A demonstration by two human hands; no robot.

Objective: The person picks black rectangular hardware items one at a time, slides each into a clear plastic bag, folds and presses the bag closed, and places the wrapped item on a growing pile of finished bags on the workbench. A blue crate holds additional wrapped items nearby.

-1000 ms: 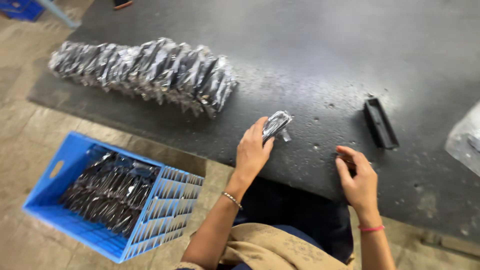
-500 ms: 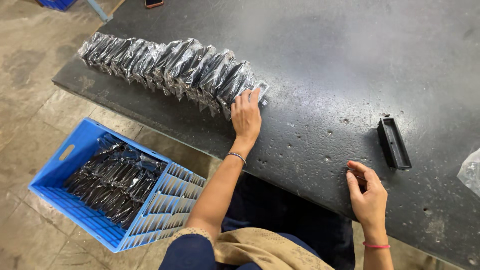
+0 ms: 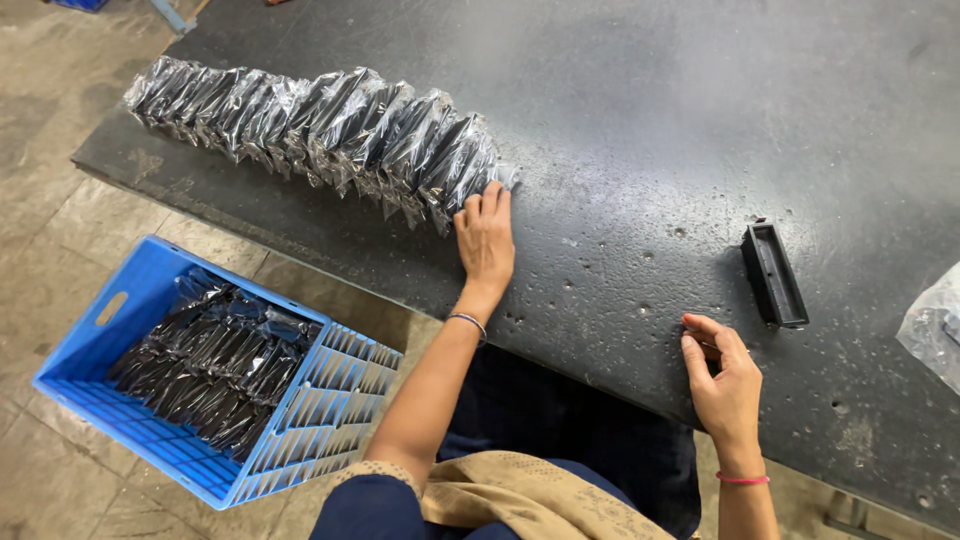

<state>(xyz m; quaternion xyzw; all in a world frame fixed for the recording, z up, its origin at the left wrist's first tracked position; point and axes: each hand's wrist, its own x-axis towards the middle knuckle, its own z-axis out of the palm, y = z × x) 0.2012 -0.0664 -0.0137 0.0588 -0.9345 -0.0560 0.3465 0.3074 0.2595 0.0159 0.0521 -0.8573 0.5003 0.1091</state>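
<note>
- Sitting on the tiled floor at the lower left of the frame, one blue plastic crate with slotted sides (image 3: pixel 300 420) holds a heap of shiny dark clear-wrapped packets (image 3: pixel 215 365); they overlap too much to count
- One long row of the same shiny clear-wrapped dark packets (image 3: pixel 320 130) stands on edge across the upper left of the dark speckled stone tabletop (image 3: pixel 640 110), each leaning on the next; roughly twenty, the exact number cannot be told
- The left hand (image 3: pixel 485 235) lies flat and open, fingers together, its fingertips pressed against the right end of that row near the centre of the frame; a thin bangle circles its wrist
- The right hand (image 3: pixel 722 375) rests at the table's near edge, lower right, fingers loosely curled; it grips nothing that shows, and a pink band sits on its wrist
- One small black rectangular plastic tray (image 3: pixel 773 273) lies on the table just above the right hand, apart from it, and looks empty
- One crumpled clear plastic bag (image 3: pixel 935 325) is cut off by the right edge of the frame; what is inside cannot be made out
</note>
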